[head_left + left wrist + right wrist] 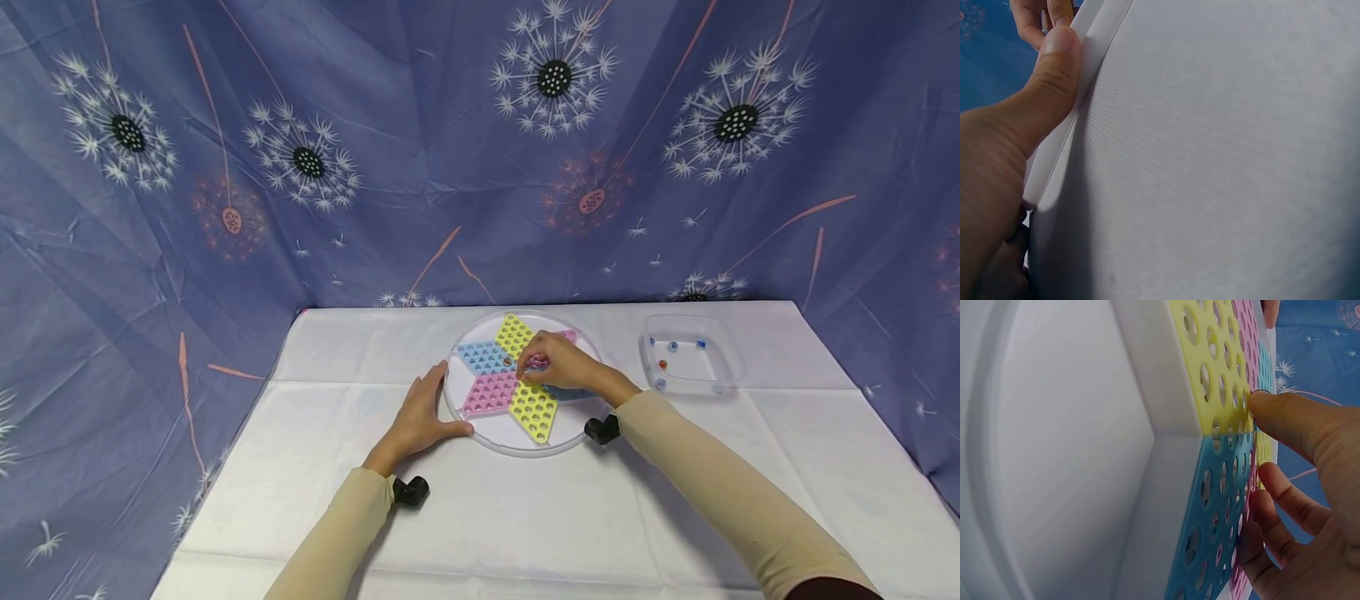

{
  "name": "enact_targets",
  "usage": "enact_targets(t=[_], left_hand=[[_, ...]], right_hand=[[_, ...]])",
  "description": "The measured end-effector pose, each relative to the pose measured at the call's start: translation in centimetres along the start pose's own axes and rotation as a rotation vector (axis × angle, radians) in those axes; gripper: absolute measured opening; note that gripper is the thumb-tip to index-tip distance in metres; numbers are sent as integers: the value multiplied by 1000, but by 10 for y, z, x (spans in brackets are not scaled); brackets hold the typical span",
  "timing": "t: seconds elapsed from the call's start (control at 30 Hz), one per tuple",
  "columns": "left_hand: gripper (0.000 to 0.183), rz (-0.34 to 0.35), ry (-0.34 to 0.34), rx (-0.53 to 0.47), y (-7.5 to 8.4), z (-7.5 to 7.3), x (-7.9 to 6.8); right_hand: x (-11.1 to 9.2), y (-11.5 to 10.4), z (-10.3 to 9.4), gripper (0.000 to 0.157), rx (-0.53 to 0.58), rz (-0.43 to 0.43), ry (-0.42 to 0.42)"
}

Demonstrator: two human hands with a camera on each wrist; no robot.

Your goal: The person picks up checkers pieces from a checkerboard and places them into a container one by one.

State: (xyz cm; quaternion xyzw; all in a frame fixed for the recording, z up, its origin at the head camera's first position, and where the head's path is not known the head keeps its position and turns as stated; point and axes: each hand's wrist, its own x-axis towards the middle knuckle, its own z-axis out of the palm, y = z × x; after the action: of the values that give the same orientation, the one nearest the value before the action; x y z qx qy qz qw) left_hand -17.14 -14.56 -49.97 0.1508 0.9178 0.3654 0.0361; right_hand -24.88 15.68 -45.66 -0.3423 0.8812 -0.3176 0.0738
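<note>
A round white Chinese checkers board [570, 425] with a yellow, pink and blue star of holes lies on the table. My left hand [420, 417] rests against its left rim, fingers extended, with the thumb [1054, 69] along the rim's side. Above the star's middle, my right hand [558, 360] brings thumb and index fingertips together at the holes. A small rounded edge, seemingly a marble, shows at the right thumb's tip [1261, 405]; the fingers mostly hide it. One marble [507, 362] sits on the board just left of that hand.
To the right of the board stands a clear plastic box [726, 354] holding several blue marbles and an orange marble [663, 364]. A white cloth [525, 525] covers the table. Behind it hangs a blue dandelion-print curtain [420, 125].
</note>
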Motion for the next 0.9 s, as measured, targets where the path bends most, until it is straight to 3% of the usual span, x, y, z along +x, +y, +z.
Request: enact_targets(t=[0.43, 0.9], left_hand=[[127, -17, -19, 17, -1, 1, 1], [127, -8, -15, 11, 1, -1, 0]], right_hand=[[5, -4, -11, 6, -14, 12, -64], [9, -12, -43, 8, 13, 9, -11]])
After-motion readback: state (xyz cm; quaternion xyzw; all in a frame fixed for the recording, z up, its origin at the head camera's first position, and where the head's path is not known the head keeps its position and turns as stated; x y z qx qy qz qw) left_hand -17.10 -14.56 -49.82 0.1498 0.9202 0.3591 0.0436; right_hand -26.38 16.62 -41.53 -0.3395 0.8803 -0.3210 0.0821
